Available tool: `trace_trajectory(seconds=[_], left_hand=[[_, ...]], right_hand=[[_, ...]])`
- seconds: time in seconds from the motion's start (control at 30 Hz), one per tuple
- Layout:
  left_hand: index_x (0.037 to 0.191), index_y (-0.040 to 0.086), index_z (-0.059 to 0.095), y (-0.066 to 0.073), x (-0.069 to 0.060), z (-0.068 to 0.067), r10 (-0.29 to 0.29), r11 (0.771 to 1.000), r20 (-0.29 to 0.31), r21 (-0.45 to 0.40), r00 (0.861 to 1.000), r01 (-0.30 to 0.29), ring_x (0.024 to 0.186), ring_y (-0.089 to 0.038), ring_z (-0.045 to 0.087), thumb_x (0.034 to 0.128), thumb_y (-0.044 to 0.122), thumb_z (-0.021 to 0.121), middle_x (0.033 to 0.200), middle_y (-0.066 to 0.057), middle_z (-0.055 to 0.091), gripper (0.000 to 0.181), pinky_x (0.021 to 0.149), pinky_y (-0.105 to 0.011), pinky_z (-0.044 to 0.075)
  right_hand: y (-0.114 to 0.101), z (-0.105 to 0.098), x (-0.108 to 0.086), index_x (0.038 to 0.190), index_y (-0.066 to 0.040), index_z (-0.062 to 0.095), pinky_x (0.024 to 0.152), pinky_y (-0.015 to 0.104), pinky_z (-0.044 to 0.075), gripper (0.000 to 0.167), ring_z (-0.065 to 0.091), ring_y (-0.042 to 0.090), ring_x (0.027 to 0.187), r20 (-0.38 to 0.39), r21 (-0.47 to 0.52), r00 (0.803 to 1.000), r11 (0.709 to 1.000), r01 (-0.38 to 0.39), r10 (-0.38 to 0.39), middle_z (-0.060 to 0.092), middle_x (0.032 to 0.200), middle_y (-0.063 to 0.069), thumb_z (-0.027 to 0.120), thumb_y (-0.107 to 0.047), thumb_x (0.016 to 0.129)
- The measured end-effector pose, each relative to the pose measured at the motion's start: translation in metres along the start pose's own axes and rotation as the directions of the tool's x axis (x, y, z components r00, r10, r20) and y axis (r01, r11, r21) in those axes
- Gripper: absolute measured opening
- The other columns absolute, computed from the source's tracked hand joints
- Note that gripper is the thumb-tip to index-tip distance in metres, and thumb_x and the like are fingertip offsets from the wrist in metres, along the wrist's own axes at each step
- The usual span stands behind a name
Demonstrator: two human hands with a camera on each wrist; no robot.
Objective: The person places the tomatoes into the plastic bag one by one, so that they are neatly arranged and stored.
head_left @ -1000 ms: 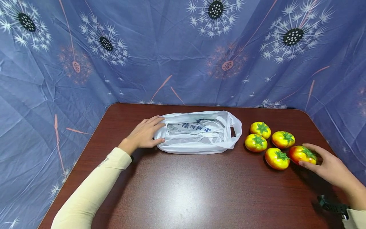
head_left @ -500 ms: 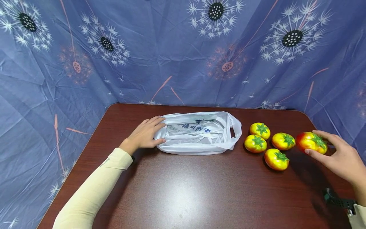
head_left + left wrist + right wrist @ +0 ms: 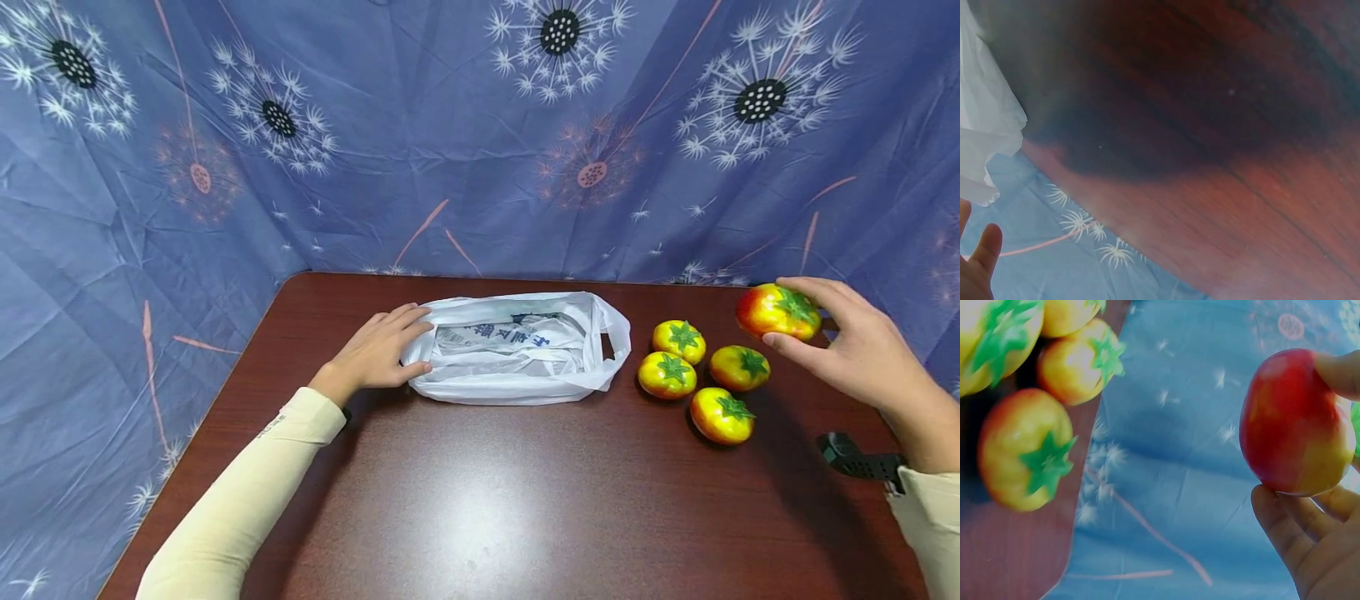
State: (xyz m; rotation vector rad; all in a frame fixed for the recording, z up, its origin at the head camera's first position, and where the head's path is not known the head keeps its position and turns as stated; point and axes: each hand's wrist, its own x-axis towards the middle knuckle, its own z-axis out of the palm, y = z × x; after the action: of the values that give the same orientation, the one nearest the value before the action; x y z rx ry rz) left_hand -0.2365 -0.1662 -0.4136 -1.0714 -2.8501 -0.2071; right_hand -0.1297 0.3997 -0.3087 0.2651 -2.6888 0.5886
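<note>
A white plastic bag (image 3: 510, 387) lies with its mouth facing up and a loop handle at its right end. My left hand (image 3: 382, 350) rests against the bag's left end, fingers spread; in the left wrist view only fingertips and part of the bag (image 3: 988, 106) show. My right hand (image 3: 855, 342) holds a glossy red-and-yellow tomato (image 3: 772, 312) with a green leafy top, raised above the table. Thumb and fingers grip it from opposite sides, as the right wrist view shows of the tomato (image 3: 1294, 425). Below and left of it, several similar tomatoes (image 3: 667, 375) sit close together.
The brown table (image 3: 570, 500) has its far edge by a blue dandelion-patterned cloth (image 3: 420, 167), which also hangs at both sides. A dark band (image 3: 855, 458) is at my right wrist.
My right hand has lifted the tomato from the right side of the group, then moved up and slightly left with it. The left hand and the bag have stayed in place.
</note>
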Motion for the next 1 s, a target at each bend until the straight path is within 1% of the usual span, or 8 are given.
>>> trace_trajectory(seconds=[0.07, 0.17, 0.3, 0.47, 0.7, 0.83, 0.93, 1.0], left_hand=[[0.142, 0.012, 0.053, 0.0, 0.0, 0.001, -0.001, 1.0, 0.004, -0.002, 1.0, 0.001, 0.149, -0.033, 0.034, 0.0876, 0.054, 0.063, 0.158, -0.008, 0.04, 0.069, 0.113, -0.054, 0.037], [0.142, 0.012, 0.053, 0.0, 0.0, 0.002, -0.005, 1.0, 0.01, 0.002, 1.0, 0.005, 0.149, -0.033, 0.034, 0.0877, 0.053, 0.063, 0.158, -0.008, 0.04, 0.069, 0.113, -0.054, 0.037], [0.142, 0.013, 0.052, 0.0, 0.002, 0.002, -0.002, 1.0, 0.005, 0.016, 1.0, 0.002, 0.149, -0.033, 0.033, 0.0885, 0.054, 0.061, 0.158, -0.008, 0.04, 0.068, 0.114, -0.054, 0.037], [0.142, 0.012, 0.053, 0.0, 0.003, 0.002, 0.013, 0.999, -0.005, 0.036, 1.0, -0.013, 0.147, -0.035, 0.037, 0.0887, 0.054, 0.06, 0.157, -0.009, 0.042, 0.068, 0.112, -0.053, 0.04], [0.142, 0.01, 0.053, -0.001, 0.003, 0.004, 0.022, 0.998, -0.003, 0.055, 1.0, -0.022, 0.146, -0.034, 0.039, 0.089, 0.056, 0.058, 0.156, -0.01, 0.042, 0.07, 0.111, -0.053, 0.041], [0.142, 0.01, 0.053, -0.001, 0.003, 0.005, 0.026, 0.998, -0.007, 0.054, 1.0, -0.025, 0.146, -0.033, 0.039, 0.089, 0.056, 0.058, 0.157, -0.011, 0.042, 0.07, 0.111, -0.053, 0.041], [0.142, 0.01, 0.053, -0.001, 0.003, 0.005, 0.028, 0.998, -0.006, 0.051, 1.0, -0.027, 0.146, -0.033, 0.038, 0.0889, 0.056, 0.058, 0.157, -0.011, 0.042, 0.07, 0.111, -0.053, 0.04], [0.142, 0.01, 0.053, -0.002, 0.003, 0.005, 0.029, 0.998, -0.007, 0.05, 1.0, -0.028, 0.146, -0.032, 0.038, 0.0889, 0.056, 0.058, 0.157, -0.011, 0.042, 0.07, 0.111, -0.053, 0.04]], right_hand=[[-0.006, 0.002, 0.007, 0.138, -0.007, 0.054, 0.066, 0.011, 0.03, 0.066, 0.031, -0.018, 0.088, -0.005, -0.008, 0.999, 0.999, 0.053, -0.053, 0.056, 0.124, 0.021, 0.08, -0.014, 0.078], [-0.014, 0.005, 0.015, 0.138, -0.009, 0.056, 0.073, 0.013, 0.03, 0.067, 0.032, -0.02, 0.095, -0.017, -0.009, 0.991, 0.991, 0.13, -0.13, 0.059, 0.122, 0.017, 0.081, -0.012, 0.076], [-0.023, 0.008, 0.022, 0.138, -0.011, 0.057, 0.082, 0.005, 0.025, 0.067, 0.031, -0.023, 0.106, -0.019, 0.021, 0.981, 0.981, 0.195, -0.194, 0.059, 0.123, 0.016, 0.082, -0.01, 0.075], [-0.031, 0.013, 0.029, 0.137, -0.012, 0.058, 0.081, 0.005, 0.028, 0.069, 0.035, -0.019, 0.105, 0.002, 0.032, 0.972, 0.972, 0.233, -0.233, 0.059, 0.123, 0.014, 0.084, -0.008, 0.072], [-0.045, 0.025, 0.037, 0.139, -0.018, 0.057, 0.081, 0.007, 0.033, 0.073, 0.043, -0.011, 0.104, 0.078, 0.037, 0.962, 0.966, 0.258, -0.26, 0.057, 0.135, 0.01, 0.084, -0.008, 0.073], [-0.054, 0.03, 0.041, 0.14, -0.015, 0.056, 0.079, 0.014, 0.037, 0.073, 0.052, 0.005, 0.108, 0.111, 0.021, 0.948, 0.954, 0.299, -0.299, 0.056, 0.138, 0.01, 0.083, -0.006, 0.073], [-0.062, 0.033, 0.044, 0.142, -0.015, 0.054, 0.085, 0.029, 0.044, 0.071, 0.055, 0.024, 0.113, 0.169, 0.029, 0.942, 0.957, 0.29, -0.291, 0.053, 0.14, 0.012, 0.082, -0.008, 0.077], [-0.067, 0.035, 0.047, 0.142, -0.014, 0.053, 0.08, 0.036, 0.047, 0.07, 0.059, 0.022, 0.101, 0.198, 0.021, 0.936, 0.956, 0.293, -0.291, 0.052, 0.141, 0.013, 0.081, -0.01, 0.079]])
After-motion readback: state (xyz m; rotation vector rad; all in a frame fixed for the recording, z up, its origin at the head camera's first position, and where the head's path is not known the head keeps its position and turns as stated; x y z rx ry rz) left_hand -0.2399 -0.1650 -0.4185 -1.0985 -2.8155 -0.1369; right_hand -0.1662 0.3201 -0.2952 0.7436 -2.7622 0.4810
